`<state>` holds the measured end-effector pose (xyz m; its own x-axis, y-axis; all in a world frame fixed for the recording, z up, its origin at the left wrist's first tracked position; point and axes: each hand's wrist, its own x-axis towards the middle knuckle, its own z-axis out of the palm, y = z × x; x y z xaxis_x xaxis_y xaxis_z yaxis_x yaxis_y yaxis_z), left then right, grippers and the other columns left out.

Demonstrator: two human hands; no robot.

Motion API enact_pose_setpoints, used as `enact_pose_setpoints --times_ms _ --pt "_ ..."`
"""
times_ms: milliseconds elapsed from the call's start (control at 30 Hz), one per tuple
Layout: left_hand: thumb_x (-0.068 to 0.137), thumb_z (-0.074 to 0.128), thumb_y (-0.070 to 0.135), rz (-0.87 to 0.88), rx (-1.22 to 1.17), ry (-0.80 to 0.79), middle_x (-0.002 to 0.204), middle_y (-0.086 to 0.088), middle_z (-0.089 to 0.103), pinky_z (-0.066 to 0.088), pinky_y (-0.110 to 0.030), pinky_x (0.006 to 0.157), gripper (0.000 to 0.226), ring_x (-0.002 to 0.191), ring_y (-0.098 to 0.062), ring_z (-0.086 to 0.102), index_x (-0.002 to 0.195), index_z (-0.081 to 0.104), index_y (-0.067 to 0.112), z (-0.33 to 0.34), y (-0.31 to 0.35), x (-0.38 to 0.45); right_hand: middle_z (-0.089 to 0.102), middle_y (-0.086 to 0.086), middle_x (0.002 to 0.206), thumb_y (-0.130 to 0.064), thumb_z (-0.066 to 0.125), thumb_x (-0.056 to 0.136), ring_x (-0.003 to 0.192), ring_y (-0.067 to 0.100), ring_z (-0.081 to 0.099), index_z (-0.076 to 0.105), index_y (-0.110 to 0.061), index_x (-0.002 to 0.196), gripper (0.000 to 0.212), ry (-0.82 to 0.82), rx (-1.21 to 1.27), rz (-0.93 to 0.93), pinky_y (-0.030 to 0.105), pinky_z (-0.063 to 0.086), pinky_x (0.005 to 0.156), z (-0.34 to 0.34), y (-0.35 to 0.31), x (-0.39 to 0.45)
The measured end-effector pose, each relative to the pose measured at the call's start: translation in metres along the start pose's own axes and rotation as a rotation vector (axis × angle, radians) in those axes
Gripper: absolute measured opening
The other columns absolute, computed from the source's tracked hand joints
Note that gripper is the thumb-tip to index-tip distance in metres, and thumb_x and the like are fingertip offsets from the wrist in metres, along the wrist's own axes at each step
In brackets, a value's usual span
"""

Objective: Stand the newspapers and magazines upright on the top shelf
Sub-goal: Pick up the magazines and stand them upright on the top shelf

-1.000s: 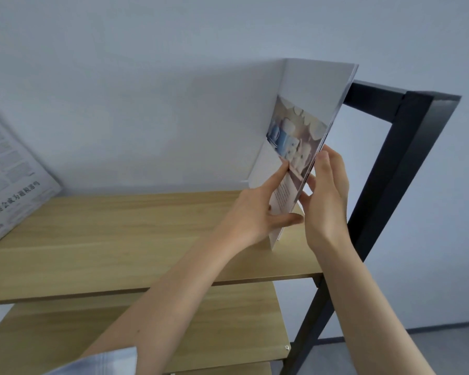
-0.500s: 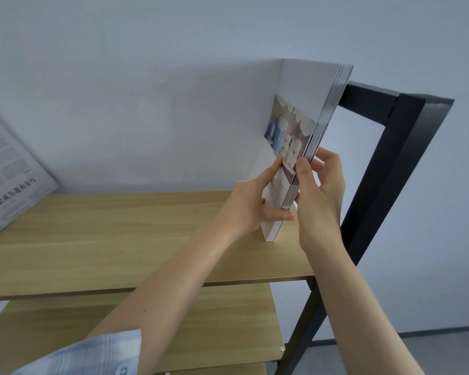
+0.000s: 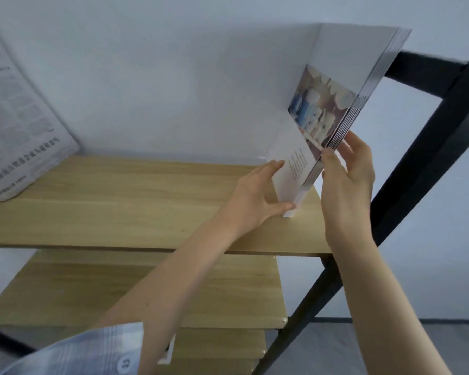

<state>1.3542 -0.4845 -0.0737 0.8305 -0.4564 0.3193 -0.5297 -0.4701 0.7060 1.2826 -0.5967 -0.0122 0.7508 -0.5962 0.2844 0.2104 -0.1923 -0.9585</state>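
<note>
A stack of magazines [image 3: 333,104] stands on edge at the right end of the wooden top shelf [image 3: 136,201], tilted rightward toward the black frame. Its cover is white with a photo of cups. My left hand [image 3: 257,196] grips the stack's lower left side, thumb at the bottom corner. My right hand [image 3: 347,171] presses the page edges from the right, thumb on the front. A folded newspaper [image 3: 17,125] leans against the wall at the shelf's far left.
The black metal frame [image 3: 428,147] rises right beside the magazines. Lower wooden shelves [image 3: 152,290] step out beneath the top one. A pale wall stands directly behind the shelf. Grey floor shows at the bottom right.
The magazines have fanned slightly and leaned more to the right. My left hand slid down to the stack's bottom corner. My view has shifted, showing more of the newspaper.
</note>
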Motion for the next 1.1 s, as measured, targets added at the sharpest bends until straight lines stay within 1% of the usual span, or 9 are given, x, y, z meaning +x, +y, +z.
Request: enact_pose_setpoints --times_ms 67,133,233,300,467,600,800,1000,1100 --pt "0.08 0.073 0.041 -0.035 -0.027 0.04 0.144 0.004 0.049 0.045 -0.035 0.102 0.072 0.127 -0.012 0.049 0.143 0.042 0.023 -0.01 -0.005 -0.019 0.045 -0.015 0.14 -0.023 0.049 0.097 0.125 0.002 0.042 0.036 -0.03 0.142 0.046 -0.026 -0.074 0.001 0.006 0.04 0.076 -0.004 -0.001 -0.014" --pt "0.088 0.066 0.036 -0.053 -0.069 0.035 0.138 0.004 0.055 0.048 -0.032 0.099 0.055 0.123 -0.011 0.052 0.138 0.049 0.02 -0.025 -0.009 -0.041 0.045 -0.014 0.14 -0.022 0.05 0.097 0.129 0.007 0.042 0.035 -0.03 0.141 0.047 -0.042 -0.153 0.005 0.005 0.038 0.072 -0.008 0.0 -0.031" --pt "0.092 0.06 0.031 -0.065 -0.093 0.048 0.128 0.008 0.062 0.049 -0.034 0.097 0.041 0.116 -0.008 0.058 0.132 0.056 0.021 -0.052 -0.016 -0.08 0.044 -0.012 0.142 -0.025 0.05 0.096 0.13 0.014 0.043 0.033 -0.029 0.142 0.049 -0.029 -0.204 0.036 0.027 0.049 0.09 -0.009 -0.003 -0.065" --pt "0.092 0.059 0.03 -0.088 -0.102 0.08 0.118 0.01 0.066 0.051 -0.033 0.094 0.038 0.109 -0.004 0.061 0.128 0.059 0.021 -0.073 -0.022 -0.111 0.044 -0.011 0.142 -0.024 0.049 0.096 0.13 0.015 0.043 0.034 -0.026 0.143 0.05 -0.03 -0.228 0.075 0.034 0.044 0.096 -0.006 -0.004 -0.095" --pt "0.093 0.057 0.023 -0.137 -0.133 0.08 0.11 0.011 0.067 0.046 -0.009 0.079 0.035 0.097 0.005 0.061 0.128 0.059 0.021 -0.124 -0.04 -0.2 0.051 -0.01 0.132 -0.022 0.048 0.095 0.117 0.01 0.048 0.04 -0.025 0.137 0.043 -0.146 -0.262 0.097 0.018 0.037 0.079 0.021 -0.005 -0.176" --pt "0.095 0.056 0.027 -0.23 -0.153 0.075 0.109 0.012 0.067 0.054 -0.027 0.085 0.032 0.097 -0.003 0.063 0.127 0.058 0.026 -0.15 -0.075 -0.272 0.054 -0.008 0.13 -0.022 0.046 0.097 0.118 0.012 0.05 0.043 -0.023 0.137 0.04 -0.286 -0.308 0.127 0.022 0.038 0.084 0.055 0.006 -0.24" --pt "0.091 0.062 0.031 -0.495 -0.238 0.057 0.104 0.004 0.068 0.057 -0.042 0.085 0.025 0.097 -0.014 0.066 0.114 0.06 0.037 -0.159 -0.152 -0.365 0.057 -0.008 0.124 -0.02 0.046 0.098 0.108 0.006 0.053 0.046 -0.02 0.134 0.037 -0.504 -0.363 0.238 0.009 0.038 0.07 0.103 0.05 -0.31" --pt "0.092 0.061 0.008 -0.819 -0.408 0.113 0.101 -0.012 0.07 0.059 -0.03 0.073 0.019 0.087 -0.023 0.07 0.109 0.064 0.014 -0.133 -0.233 -0.426 0.061 -0.004 0.122 -0.021 0.047 0.096 0.1 0.008 0.055 0.051 -0.02 0.13 0.034 -0.65 -0.457 0.385 0.01 0.039 0.066 0.145 0.13 -0.35" --pt "0.091 0.06 0.007 -0.917 -0.429 0.085 0.102 -0.014 0.07 0.059 -0.034 0.076 0.018 0.087 -0.025 0.071 0.108 0.064 0.012 -0.106 -0.29 -0.44 0.061 -0.001 0.121 -0.02 0.047 0.095 0.108 0.015 0.057 0.052 -0.017 0.129 0.034 -0.766 -0.555 0.424 0.021 0.045 0.074 0.166 0.187 -0.363"
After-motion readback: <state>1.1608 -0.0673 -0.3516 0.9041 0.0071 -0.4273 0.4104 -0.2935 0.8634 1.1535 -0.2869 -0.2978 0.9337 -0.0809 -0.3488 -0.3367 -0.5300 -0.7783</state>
